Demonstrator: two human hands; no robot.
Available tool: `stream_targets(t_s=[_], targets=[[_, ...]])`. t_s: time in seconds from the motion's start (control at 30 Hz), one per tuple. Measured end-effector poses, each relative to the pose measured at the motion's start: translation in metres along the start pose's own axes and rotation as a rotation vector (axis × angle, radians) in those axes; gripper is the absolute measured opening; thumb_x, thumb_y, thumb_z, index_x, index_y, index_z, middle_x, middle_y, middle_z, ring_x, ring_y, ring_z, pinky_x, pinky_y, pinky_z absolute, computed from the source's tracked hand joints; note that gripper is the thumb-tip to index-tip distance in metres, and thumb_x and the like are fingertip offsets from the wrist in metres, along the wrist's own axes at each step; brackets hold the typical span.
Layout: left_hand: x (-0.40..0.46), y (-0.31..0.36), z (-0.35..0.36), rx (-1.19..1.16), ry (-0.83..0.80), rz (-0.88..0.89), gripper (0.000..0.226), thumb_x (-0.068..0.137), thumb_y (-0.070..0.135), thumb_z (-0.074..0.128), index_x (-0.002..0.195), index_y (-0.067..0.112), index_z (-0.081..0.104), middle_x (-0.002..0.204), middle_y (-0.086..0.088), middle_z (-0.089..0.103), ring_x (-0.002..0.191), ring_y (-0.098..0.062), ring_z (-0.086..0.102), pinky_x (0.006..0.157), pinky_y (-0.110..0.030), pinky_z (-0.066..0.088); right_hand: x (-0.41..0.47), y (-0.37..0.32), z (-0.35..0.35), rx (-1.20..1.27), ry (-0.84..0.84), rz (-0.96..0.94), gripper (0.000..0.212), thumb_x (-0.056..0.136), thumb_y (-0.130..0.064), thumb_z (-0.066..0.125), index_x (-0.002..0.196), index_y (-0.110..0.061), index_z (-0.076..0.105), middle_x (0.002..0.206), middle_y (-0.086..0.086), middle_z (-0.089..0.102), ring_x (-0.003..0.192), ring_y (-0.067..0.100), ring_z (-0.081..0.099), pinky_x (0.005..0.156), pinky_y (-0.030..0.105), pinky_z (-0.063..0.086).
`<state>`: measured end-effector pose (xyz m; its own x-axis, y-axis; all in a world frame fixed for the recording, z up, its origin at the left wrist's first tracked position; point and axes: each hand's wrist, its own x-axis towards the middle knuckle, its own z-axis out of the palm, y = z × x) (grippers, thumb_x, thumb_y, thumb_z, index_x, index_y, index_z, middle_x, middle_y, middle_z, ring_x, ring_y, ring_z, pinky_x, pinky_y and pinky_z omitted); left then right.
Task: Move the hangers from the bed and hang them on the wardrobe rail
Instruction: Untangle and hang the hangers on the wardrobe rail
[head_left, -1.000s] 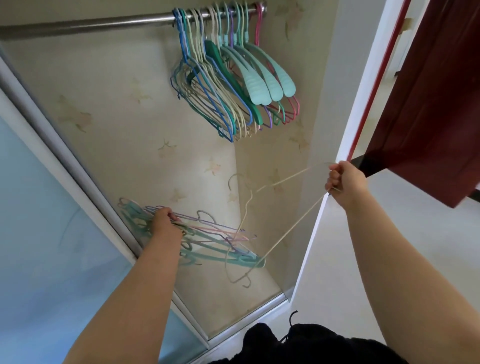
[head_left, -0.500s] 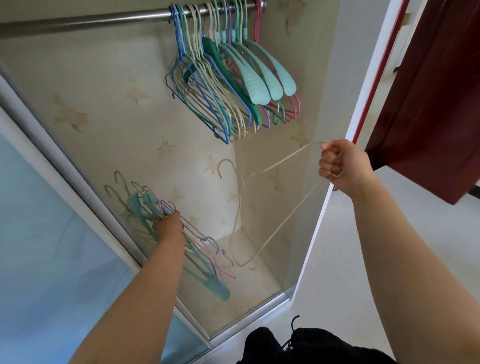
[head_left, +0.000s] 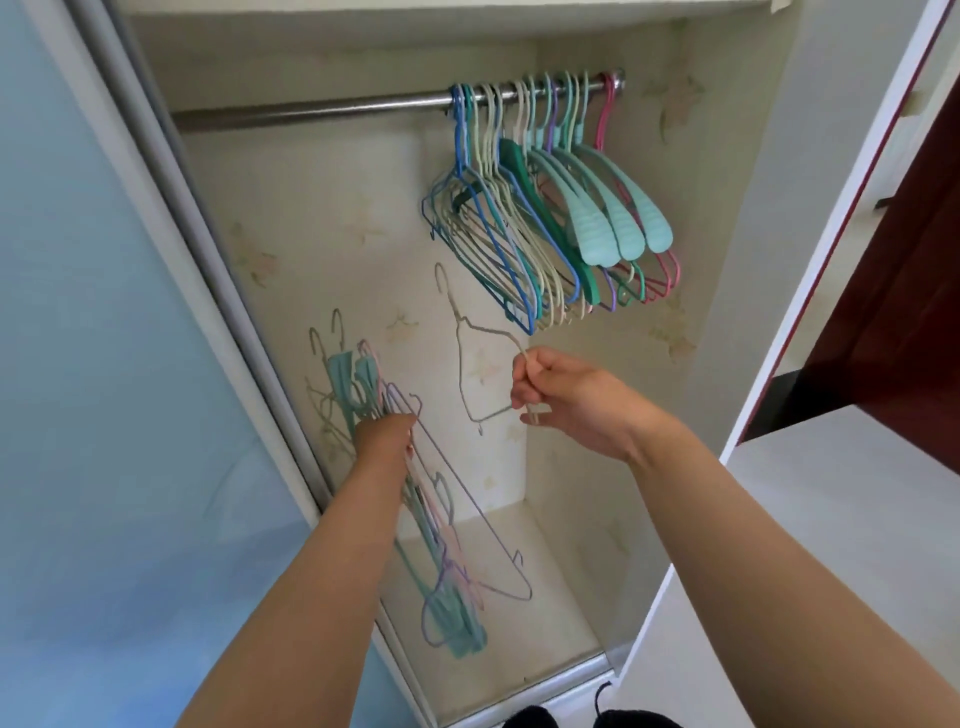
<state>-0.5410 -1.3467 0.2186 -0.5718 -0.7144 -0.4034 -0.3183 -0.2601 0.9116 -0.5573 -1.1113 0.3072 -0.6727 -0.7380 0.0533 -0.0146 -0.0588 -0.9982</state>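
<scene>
Near the centre of the frame, the right hand (head_left: 558, 397) pinches a thin cream wire hanger (head_left: 470, 358) by one shoulder end, its hook pointing up and sitting below the hung hangers, clear of the rail. Left of it and slightly lower, the left hand (head_left: 387, 434) is closed around a bundle of hangers (head_left: 441, 561) in teal, pink, lilac and grey; several hooks stick up above the fist while the bodies trail down toward the wardrobe floor (head_left: 519, 597). Across the upper middle runs the metal wardrobe rail (head_left: 311, 110), and at its right end hangs a tight row of hung hangers (head_left: 545, 228): blue, cream, green, broad-shouldered turquoise ones and a pink one nearest the side wall. A pale blue sliding door (head_left: 104, 364) fills the left side of the frame. At the right edge stands a dark red door (head_left: 893, 270).
</scene>
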Motion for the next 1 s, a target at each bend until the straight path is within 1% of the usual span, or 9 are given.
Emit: stream_targets(t_s=[0.2, 0.37, 0.43, 0.5, 0.57, 0.6, 0.7, 0.87, 1.0], targets=[[-0.003, 0.030, -0.010, -0.111, -0.011, 0.053, 0.040, 0.085, 0.005, 0.061, 0.120, -0.013, 0.054, 0.059, -0.012, 0.045, 0.047, -0.023, 0.040, 0.046, -0.027, 0.034, 0.011, -0.031, 0.016, -0.023, -0.047, -0.202, 0.021, 0.103, -0.014, 0.037, 0.085, -0.015, 0.049, 0.068, 0.001, 0.049, 0.076, 0.010, 0.054, 0.089, 0.034, 0.038], [-0.007, 0.046, -0.016, -0.185, -0.063, 0.103, 0.052, 0.082, 0.007, 0.067, 0.127, -0.013, 0.050, 0.071, -0.010, 0.049, 0.059, -0.022, 0.044, 0.057, -0.026, 0.036, 0.020, -0.053, 0.017, -0.068, -0.075, -0.396, 0.015, 0.097, -0.023, 0.039, 0.088, -0.016, 0.049, 0.086, -0.005, 0.069, 0.116, 0.012, 0.057, 0.107, 0.036, 0.034], [-0.011, 0.049, -0.016, -0.201, -0.086, 0.104, 0.040, 0.083, 0.007, 0.066, 0.117, -0.011, 0.056, 0.071, -0.010, 0.048, 0.059, -0.022, 0.042, 0.058, -0.026, 0.035, 0.026, -0.058, 0.016, -0.091, -0.087, -0.409, 0.015, 0.098, -0.022, 0.039, 0.089, -0.016, 0.049, 0.088, -0.005, 0.070, 0.119, 0.014, 0.056, 0.109, 0.038, 0.032], [-0.017, 0.053, -0.015, -0.190, -0.100, 0.091, 0.013, 0.083, 0.008, 0.065, 0.082, -0.002, 0.056, 0.064, -0.008, 0.043, 0.052, -0.021, 0.037, 0.057, -0.026, 0.034, 0.036, -0.060, 0.015, -0.093, -0.094, -0.404, 0.018, 0.101, -0.014, 0.036, 0.088, -0.015, 0.048, 0.087, -0.005, 0.071, 0.120, 0.016, 0.055, 0.110, 0.039, 0.031], [-0.019, 0.054, -0.015, -0.195, -0.116, 0.089, 0.025, 0.084, 0.008, 0.065, 0.067, 0.007, 0.046, 0.062, -0.008, 0.041, 0.051, -0.021, 0.036, 0.065, -0.031, 0.036, 0.048, -0.064, 0.014, -0.063, -0.108, -0.369, 0.024, 0.103, -0.007, 0.030, 0.087, -0.014, 0.047, 0.084, -0.004, 0.072, 0.119, 0.016, 0.053, 0.108, 0.035, 0.032], [-0.021, 0.054, -0.014, -0.200, -0.115, 0.091, 0.027, 0.084, 0.008, 0.064, 0.066, 0.008, 0.045, 0.062, -0.008, 0.041, 0.051, -0.022, 0.036, 0.068, -0.031, 0.037, 0.054, -0.067, 0.013, -0.037, -0.117, -0.341, 0.025, 0.103, -0.006, 0.029, 0.086, -0.014, 0.046, 0.084, -0.004, 0.072, 0.120, 0.015, 0.053, 0.105, 0.031, 0.034], [-0.028, 0.055, -0.014, -0.192, -0.111, 0.093, 0.026, 0.084, 0.007, 0.065, 0.065, 0.008, 0.048, 0.058, -0.008, 0.040, 0.049, -0.021, 0.036, 0.053, -0.027, 0.037, 0.070, -0.075, 0.008, 0.019, -0.128, -0.263, 0.026, 0.104, -0.010, 0.029, 0.085, -0.016, 0.045, 0.090, -0.003, 0.073, 0.124, 0.011, 0.051, 0.102, 0.026, 0.035], [-0.035, 0.055, -0.017, -0.195, -0.124, 0.109, 0.021, 0.084, 0.009, 0.066, 0.069, 0.007, 0.052, 0.057, -0.008, 0.041, 0.048, -0.021, 0.038, 0.052, -0.025, 0.036, 0.081, -0.051, -0.004, -0.167, -0.025, -0.085, 0.021, 0.104, -0.013, 0.033, 0.089, -0.015, 0.047, 0.115, 0.003, 0.070, 0.138, 0.025, 0.036, 0.118, 0.043, 0.023], [-0.042, 0.052, -0.022, -0.270, -0.207, 0.089, 0.016, 0.081, 0.005, 0.071, 0.075, 0.007, 0.056, 0.057, -0.006, 0.045, 0.042, -0.013, 0.037, 0.045, -0.024, 0.034, 0.067, -0.018, -0.006, -0.078, 0.212, -0.023, 0.024, 0.102, -0.017, 0.042, 0.121, -0.006, 0.051, 0.134, 0.009, 0.057, 0.135, 0.029, 0.040, 0.115, 0.043, 0.029]])
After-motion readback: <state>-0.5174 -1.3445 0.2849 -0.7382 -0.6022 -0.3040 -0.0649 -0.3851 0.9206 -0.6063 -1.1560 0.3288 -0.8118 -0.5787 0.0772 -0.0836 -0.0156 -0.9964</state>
